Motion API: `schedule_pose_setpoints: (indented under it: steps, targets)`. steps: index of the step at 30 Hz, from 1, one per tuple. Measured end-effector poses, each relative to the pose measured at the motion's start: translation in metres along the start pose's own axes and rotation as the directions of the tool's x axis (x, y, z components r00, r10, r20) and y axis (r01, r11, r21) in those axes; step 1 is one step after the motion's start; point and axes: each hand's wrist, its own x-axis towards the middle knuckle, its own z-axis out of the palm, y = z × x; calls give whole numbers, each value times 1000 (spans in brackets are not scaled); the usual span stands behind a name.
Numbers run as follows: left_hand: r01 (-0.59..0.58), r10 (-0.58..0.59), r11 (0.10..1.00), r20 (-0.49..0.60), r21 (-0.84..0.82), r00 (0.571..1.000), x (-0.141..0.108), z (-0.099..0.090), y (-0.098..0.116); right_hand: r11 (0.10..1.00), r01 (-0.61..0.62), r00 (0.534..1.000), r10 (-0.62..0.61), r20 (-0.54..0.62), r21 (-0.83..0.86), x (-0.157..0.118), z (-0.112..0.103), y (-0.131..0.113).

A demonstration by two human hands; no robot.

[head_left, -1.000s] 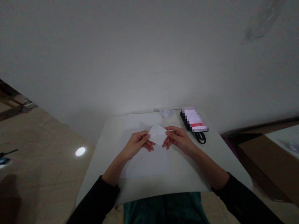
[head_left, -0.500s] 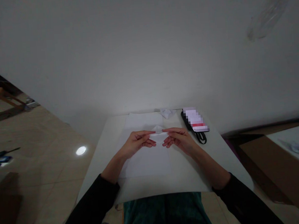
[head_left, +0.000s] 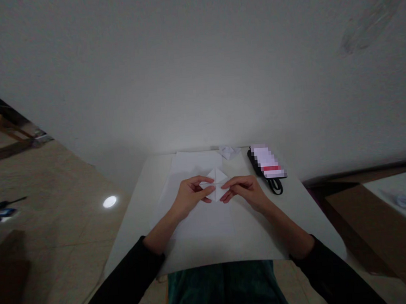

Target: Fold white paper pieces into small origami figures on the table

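The left hand (head_left: 194, 196) and right hand (head_left: 245, 190) pinched a small folded white paper diamond (head_left: 217, 183) between their fingertips, over a flat white paper sheet (head_left: 197, 222) mid-worktop (head_left: 264, 231), where uneven pulling could have skewed or torn its folds.

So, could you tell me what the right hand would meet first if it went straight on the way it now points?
The right hand would meet the folded white paper, which it seems already to touch.

A white table (head_left: 261, 245) holds a paper sheet (head_left: 197, 164), a paper scrap (head_left: 229, 152) and a pixelated black corded object (head_left: 264, 164).
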Motion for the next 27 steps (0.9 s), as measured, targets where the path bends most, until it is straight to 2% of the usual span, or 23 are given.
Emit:
schedule_pose_setpoints:
  steps: [5,8,13,18,23,27]
  targets:
    - [-40,45,991,-43,125,998,-2,-2,0,1000,-1,1000,1,8,-3,0,0,4]
    - [-70,87,979,-82,193,993,-3,0,-2,998,14,1000,-15,-27,-61,1,1,9]
    - [-74,107,976,-155,206,982,-6,6,-1,986,23,999,-30,-44,-163,1,9,12]
    - [-116,166,969,-225,219,960,-5,8,-4,998,-57,995,54,-83,-32,2,14,15]
    - [-119,134,988,-165,96,977,-1,4,-11,988,-147,989,148,22,-46,5,9,19]
    - [-112,126,990,-174,92,977,2,1,-9,985,-171,977,171,124,-13,4,7,13]
